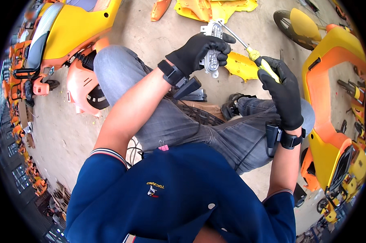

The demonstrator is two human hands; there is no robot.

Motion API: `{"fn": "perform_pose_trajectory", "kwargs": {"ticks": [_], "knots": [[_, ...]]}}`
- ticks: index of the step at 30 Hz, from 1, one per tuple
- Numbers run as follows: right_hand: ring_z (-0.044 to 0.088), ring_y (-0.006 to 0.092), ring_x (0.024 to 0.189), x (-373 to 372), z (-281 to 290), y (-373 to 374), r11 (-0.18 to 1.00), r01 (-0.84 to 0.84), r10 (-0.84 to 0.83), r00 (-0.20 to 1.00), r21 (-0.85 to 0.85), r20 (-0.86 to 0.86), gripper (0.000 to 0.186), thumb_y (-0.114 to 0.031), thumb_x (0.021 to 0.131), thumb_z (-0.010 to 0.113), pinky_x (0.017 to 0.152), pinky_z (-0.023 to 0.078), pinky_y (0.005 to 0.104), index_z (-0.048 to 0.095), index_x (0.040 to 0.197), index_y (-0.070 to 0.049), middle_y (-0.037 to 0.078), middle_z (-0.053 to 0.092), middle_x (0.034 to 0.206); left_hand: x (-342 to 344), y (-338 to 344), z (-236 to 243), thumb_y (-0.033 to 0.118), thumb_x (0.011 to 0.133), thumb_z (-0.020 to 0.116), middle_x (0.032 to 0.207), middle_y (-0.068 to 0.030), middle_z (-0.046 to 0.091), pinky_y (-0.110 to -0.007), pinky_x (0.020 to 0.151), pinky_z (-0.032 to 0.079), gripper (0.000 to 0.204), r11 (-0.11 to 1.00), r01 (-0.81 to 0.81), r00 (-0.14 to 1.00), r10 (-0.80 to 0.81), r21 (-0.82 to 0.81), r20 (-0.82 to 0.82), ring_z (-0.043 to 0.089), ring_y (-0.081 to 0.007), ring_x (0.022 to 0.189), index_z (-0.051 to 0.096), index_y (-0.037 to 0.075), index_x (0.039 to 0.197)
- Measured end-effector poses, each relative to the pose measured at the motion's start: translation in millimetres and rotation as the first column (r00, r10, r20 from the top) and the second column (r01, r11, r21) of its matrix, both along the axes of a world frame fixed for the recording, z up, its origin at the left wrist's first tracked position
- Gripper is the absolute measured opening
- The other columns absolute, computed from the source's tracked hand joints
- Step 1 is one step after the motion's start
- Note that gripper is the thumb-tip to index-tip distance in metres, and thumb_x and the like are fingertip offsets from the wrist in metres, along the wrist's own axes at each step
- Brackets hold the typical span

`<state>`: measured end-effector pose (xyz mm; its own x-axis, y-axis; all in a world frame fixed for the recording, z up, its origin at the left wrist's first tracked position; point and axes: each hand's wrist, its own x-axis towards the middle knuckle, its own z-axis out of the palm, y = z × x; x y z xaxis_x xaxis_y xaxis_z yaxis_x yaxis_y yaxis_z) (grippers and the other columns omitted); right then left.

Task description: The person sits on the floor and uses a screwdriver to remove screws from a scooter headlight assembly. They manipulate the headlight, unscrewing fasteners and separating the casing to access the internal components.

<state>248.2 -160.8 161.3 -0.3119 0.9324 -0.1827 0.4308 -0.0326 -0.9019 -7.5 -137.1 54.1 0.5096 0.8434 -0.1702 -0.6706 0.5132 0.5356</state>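
My left hand (201, 52), in a black glove, is closed around an oblong grey-and-clear part with a ribbed face (212, 60), which looks like a lamp unit with mounting tabs at its ends. It is held up above my knees. In my black-gloved right hand (283, 87) is a screwdriver (254, 54) with a yellow and dark handle, the fingers wrapped round the grip. Its metal shaft slants up and left, and the tip is at the upper tab of the part. Whether it sits in a screw is too small to tell.
A yellow body panel (241, 66) lies on the floor beyond my hands, with more yellow and orange panels (215, 9) at the top. Yellow-orange scooter bodies stand left (75, 30) and right (318, 93). An orange shell (83, 87) rests by my left knee.
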Motion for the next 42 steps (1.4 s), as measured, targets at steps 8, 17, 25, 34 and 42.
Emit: {"fn": "perform_pose_trajectory", "kwargs": {"ticks": [8,17,25,34,42], "knots": [[0.053,0.0048,0.068,-3,-3,14,0.998,-0.056,0.056,0.998,-0.001,0.034,0.03,-0.017,0.089,0.069,0.058,0.041,0.0224,0.066,0.115,-0.003,0.0,0.061,0.08,-18,-6,1,0.006,0.093,0.052,0.083,-0.0092,0.057,-0.034,0.064,0.052,0.033,1.0,-0.021,1.0,0.021,0.015,-0.005,0.056,-0.017,0.066,0.051,-0.006,0.124],[0.057,0.0079,0.078,-16,4,8,0.986,-0.153,0.144,0.984,0.072,0.109,0.035,-0.009,0.084,0.072,0.069,0.048,0.0251,0.065,0.118,-0.001,0.003,0.067,0.094,-38,-28,1,0.008,0.095,0.053,0.092,-0.0105,0.055,-0.034,0.077,0.049,0.014,0.99,-0.016,0.992,0.032,0.138,-0.119,0.054,-0.0182,0.077,0.057,-0.005,0.095],[0.06,0.0121,0.081,-18,0,8,0.992,-0.096,0.086,0.99,0.088,0.111,0.034,-0.01,0.085,0.072,0.071,0.048,0.0264,0.065,0.117,-0.002,0.006,0.065,0.097,-32,-25,10,0.009,0.094,0.057,0.082,-0.0082,0.059,-0.032,0.072,0.049,0.014,0.995,-0.101,0.976,0.102,0.015,-0.194,0.056,-0.0154,0.073,0.06,-0.005,0.094],[0.062,0.0157,0.091,-23,-7,9,0.988,-0.13,0.124,0.989,0.078,0.079,0.037,-0.006,0.082,0.074,0.082,0.048,0.0286,0.066,0.118,0.0,0.009,0.066,0.1,-42,-34,13,0.008,0.094,0.058,0.085,-0.008,0.061,-0.03,0.07,0.051,0.013,0.985,-0.167,0.966,0.155,-0.044,-0.206,0.058,-0.0138,0.074,0.062,-0.004,0.094],[0.062,0.0178,0.091,-25,-10,11,0.978,-0.171,0.159,0.982,0.116,0.104,0.038,-0.004,0.08,0.075,0.082,0.048,0.0294,0.067,0.116,0.001,0.011,0.066,0.101,-40,-32,15,0.006,0.091,0.057,0.083,-0.006,0.06,-0.029,0.066,0.052,0.019,0.983,-0.179,0.947,0.16,-0.044,-0.279,0.057,-0.0121,0.069,0.059,-0.003,0.108]]}}
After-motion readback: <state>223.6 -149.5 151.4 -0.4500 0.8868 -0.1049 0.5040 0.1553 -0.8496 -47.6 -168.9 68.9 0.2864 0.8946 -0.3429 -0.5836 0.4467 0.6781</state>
